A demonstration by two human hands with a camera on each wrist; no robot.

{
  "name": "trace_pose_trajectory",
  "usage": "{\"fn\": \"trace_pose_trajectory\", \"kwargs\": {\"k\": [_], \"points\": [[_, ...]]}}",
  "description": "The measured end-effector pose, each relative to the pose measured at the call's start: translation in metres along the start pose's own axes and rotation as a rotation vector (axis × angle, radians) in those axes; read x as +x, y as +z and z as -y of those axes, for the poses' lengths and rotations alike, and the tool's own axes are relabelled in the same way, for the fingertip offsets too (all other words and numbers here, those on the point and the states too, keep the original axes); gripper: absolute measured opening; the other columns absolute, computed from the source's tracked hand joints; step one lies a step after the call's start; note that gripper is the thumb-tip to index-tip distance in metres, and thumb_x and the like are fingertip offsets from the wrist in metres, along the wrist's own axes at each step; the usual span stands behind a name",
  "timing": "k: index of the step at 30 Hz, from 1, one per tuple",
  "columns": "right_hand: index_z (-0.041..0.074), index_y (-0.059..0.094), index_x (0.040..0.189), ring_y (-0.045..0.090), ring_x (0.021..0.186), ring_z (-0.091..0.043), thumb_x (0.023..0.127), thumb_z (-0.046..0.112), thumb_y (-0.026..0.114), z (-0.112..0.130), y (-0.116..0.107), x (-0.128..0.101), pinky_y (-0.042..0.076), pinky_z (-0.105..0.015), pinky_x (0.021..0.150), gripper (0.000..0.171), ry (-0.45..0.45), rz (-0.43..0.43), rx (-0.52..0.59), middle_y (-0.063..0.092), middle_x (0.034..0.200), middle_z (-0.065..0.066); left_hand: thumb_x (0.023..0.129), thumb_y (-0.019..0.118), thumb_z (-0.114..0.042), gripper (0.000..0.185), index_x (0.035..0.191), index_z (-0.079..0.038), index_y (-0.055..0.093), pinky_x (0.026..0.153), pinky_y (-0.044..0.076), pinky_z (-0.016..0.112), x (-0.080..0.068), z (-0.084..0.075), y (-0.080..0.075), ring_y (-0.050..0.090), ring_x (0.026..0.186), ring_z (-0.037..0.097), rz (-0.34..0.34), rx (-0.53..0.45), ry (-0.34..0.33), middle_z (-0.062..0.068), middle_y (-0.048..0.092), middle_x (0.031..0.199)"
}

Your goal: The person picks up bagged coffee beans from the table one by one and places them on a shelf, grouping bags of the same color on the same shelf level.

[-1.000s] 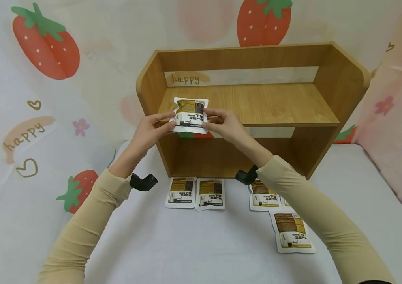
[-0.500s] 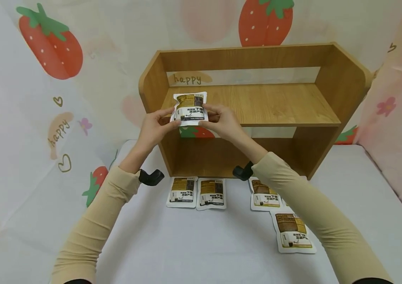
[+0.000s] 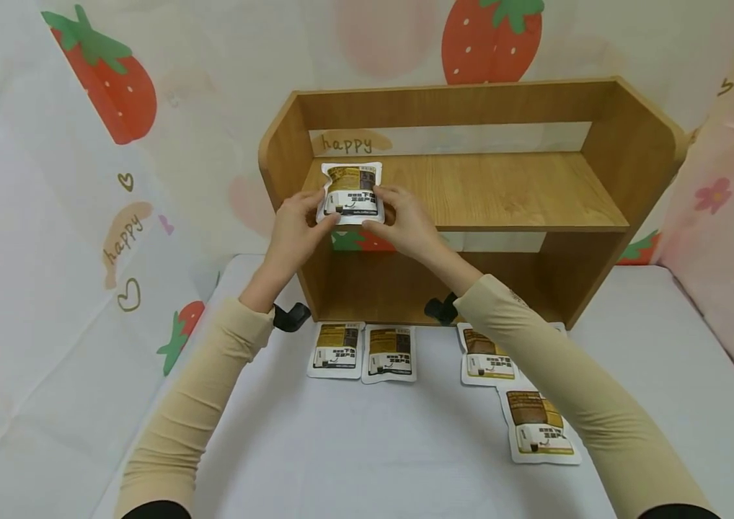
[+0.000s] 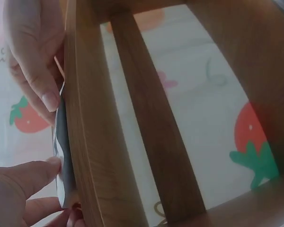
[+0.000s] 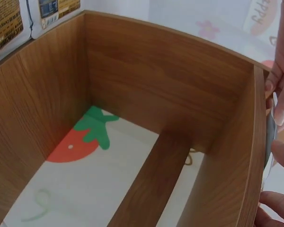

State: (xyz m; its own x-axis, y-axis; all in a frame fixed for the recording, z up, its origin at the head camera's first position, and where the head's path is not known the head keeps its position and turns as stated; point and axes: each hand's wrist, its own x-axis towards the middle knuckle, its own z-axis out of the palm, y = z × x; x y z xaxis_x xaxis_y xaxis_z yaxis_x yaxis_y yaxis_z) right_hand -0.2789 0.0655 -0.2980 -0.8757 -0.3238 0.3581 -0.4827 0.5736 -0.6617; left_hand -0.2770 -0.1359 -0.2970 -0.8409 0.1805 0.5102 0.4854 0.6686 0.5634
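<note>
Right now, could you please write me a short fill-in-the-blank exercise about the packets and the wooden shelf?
1. Both hands, the left hand and the right hand, hold one ____ by its side edges.
2. The held packet is at the ____ end of the wooden shelf.
3. The upper board of the shelf bears ____ other packets.
4. The loose packets lie on the white surface in ____ of the shelf.

Missing words: packet; left; no; front
</note>
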Motion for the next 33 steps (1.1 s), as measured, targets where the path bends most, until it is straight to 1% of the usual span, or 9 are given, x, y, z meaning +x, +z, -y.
{"fn": "trace_pose_trajectory", "kwargs": {"k": [2, 5, 9, 13, 17, 20, 25, 33], "points": [[0.002, 0.040, 0.139, 0.039, 0.129, -0.028, 0.086, 0.025, 0.067, 0.000, 0.000, 0.001, 0.035, -0.040, 0.105, 0.064, 0.002, 0.007, -0.039, 0.041, 0.141, -0.014, 0.085, 0.068, -0.016, 0.047, 0.125, 0.004, 0.054, 0.085, 0.039, 0.040, 0.000, 0.000, 0.002, 0.053, 0.094, 0.031, -0.004, 0.028, 0.008, 0.021, 0.058, 0.121], [0.002, 0.040, 0.139, 0.038, 0.130, -0.029, 0.086, 0.026, 0.066, 0.000, 0.000, 0.002, 0.034, -0.041, 0.106, 0.064, 0.000, 0.013, -0.077, 0.041, 0.142, -0.014, 0.087, 0.066, -0.018, 0.047, 0.127, 0.004, 0.053, 0.085, 0.042, 0.042, 0.000, 0.001, 0.004, 0.051, 0.100, 0.034, 0.002, 0.049, 0.000, 0.022, 0.057, 0.124], [0.003, 0.039, 0.140, 0.037, 0.131, -0.029, 0.088, 0.028, 0.064, 0.000, 0.000, 0.004, 0.032, -0.041, 0.107, 0.063, 0.002, 0.018, -0.113, 0.040, 0.143, -0.015, 0.090, 0.062, -0.021, 0.048, 0.130, 0.003, 0.050, 0.094, 0.039, 0.043, 0.000, 0.002, 0.007, 0.049, 0.110, 0.036, 0.005, 0.080, -0.002, 0.022, 0.054, 0.127], [0.002, 0.039, 0.139, 0.037, 0.132, -0.028, 0.089, 0.027, 0.063, 0.001, 0.001, 0.007, 0.032, -0.040, 0.108, 0.062, -0.012, 0.010, -0.139, 0.040, 0.143, -0.015, 0.091, 0.060, -0.021, 0.049, 0.131, 0.005, 0.048, 0.101, 0.036, 0.044, 0.003, 0.006, 0.012, 0.047, 0.115, 0.037, -0.010, 0.109, 0.022, 0.022, 0.054, 0.127], [0.001, 0.041, 0.138, 0.040, 0.130, -0.028, 0.089, 0.029, 0.062, 0.000, 0.004, 0.010, 0.031, -0.041, 0.108, 0.060, -0.031, 0.006, -0.200, 0.043, 0.141, -0.016, 0.094, 0.055, -0.023, 0.050, 0.135, 0.004, 0.044, 0.105, 0.032, 0.045, 0.004, 0.010, 0.016, 0.042, 0.121, 0.039, 0.013, 0.174, 0.018, 0.022, 0.052, 0.128], [0.002, 0.040, 0.139, 0.039, 0.131, -0.027, 0.090, 0.031, 0.060, 0.000, 0.006, 0.010, 0.025, -0.044, 0.111, 0.060, -0.025, 0.017, -0.251, 0.043, 0.141, -0.015, 0.096, 0.051, -0.026, 0.050, 0.138, 0.002, 0.041, 0.107, 0.030, 0.045, 0.003, 0.011, 0.018, 0.039, 0.125, 0.039, 0.039, 0.222, -0.004, 0.022, 0.050, 0.131], [0.004, 0.037, 0.141, 0.035, 0.133, -0.026, 0.092, 0.034, 0.057, 0.002, 0.006, 0.009, 0.015, -0.049, 0.113, 0.061, -0.005, 0.037, -0.292, 0.040, 0.143, -0.012, 0.097, 0.050, -0.026, 0.050, 0.137, 0.002, 0.042, 0.106, 0.031, 0.043, 0.002, 0.010, 0.020, 0.040, 0.124, 0.037, 0.027, 0.236, -0.004, 0.021, 0.050, 0.131], [0.006, 0.033, 0.143, 0.032, 0.136, -0.025, 0.094, 0.034, 0.053, 0.001, 0.005, 0.005, 0.010, -0.050, 0.114, 0.061, -0.011, 0.048, -0.294, 0.037, 0.145, -0.012, 0.096, 0.050, -0.024, 0.050, 0.137, 0.004, 0.041, 0.106, 0.031, 0.043, 0.000, 0.009, 0.023, 0.040, 0.123, 0.037, -0.009, 0.223, 0.021, 0.022, 0.050, 0.131]]}}
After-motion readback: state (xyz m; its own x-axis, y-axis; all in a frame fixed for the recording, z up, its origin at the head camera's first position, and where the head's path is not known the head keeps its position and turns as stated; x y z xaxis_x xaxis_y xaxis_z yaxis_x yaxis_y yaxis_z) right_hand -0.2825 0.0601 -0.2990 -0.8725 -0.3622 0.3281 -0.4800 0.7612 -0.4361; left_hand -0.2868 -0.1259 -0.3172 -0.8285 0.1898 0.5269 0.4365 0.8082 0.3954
